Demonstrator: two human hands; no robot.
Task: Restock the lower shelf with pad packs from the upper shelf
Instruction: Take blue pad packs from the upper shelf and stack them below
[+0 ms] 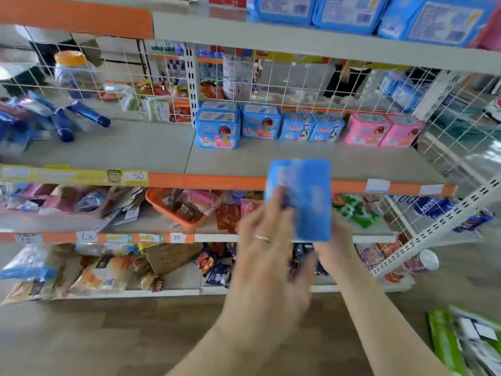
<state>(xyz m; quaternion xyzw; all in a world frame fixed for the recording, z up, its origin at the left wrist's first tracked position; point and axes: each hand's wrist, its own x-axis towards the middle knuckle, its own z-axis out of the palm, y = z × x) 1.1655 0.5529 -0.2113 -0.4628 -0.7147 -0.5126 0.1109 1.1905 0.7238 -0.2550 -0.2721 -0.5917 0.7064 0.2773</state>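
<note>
The pad pack (306, 191) is a flat blue rectangle, blurred, upright in the air before the orange edge of the lower shelf (230, 164). The right hand (334, 240) grips its lower right edge from behind, while the left hand (267, 240) lays fairly straight fingers on its lower left face
</note>
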